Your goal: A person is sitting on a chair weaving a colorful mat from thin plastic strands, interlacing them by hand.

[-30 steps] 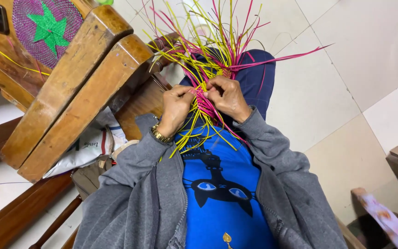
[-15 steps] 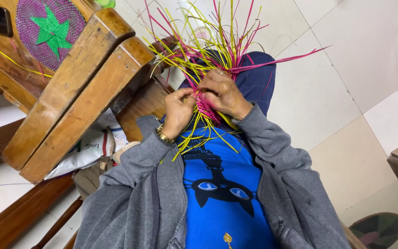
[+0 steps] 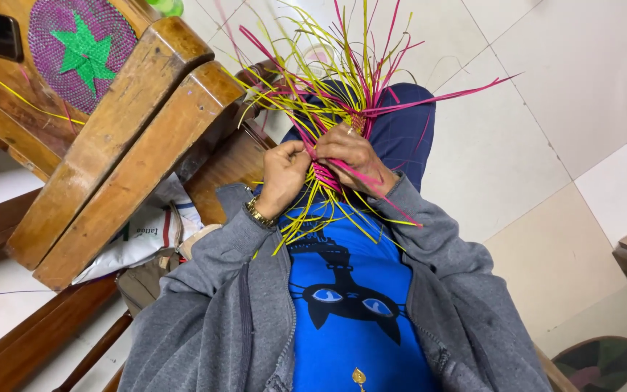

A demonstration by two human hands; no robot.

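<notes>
A half-woven piece of pink and yellow strips (image 3: 335, 101) rests on my lap, its loose ends fanning upward over my blue trousers. My left hand (image 3: 282, 176), with a gold wristband, pinches strips at the woven core. My right hand (image 3: 355, 156) grips the same bundle from the right, fingers closed over pink strips. Several yellow ends hang down across my blue shirt. The woven centre is mostly hidden by both hands.
A wooden chair or table frame (image 3: 121, 138) stands close at the left, with a finished purple round mat with a green star (image 3: 81, 47) on it. A white bag (image 3: 139, 239) lies below. Pale floor tiles (image 3: 546, 109) spread to the right; another round mat (image 3: 600, 363) sits at bottom right.
Both hands stay on the bundle and have shifted slightly as they work the strips. The view has tilted a little, showing the round mat at bottom right.
</notes>
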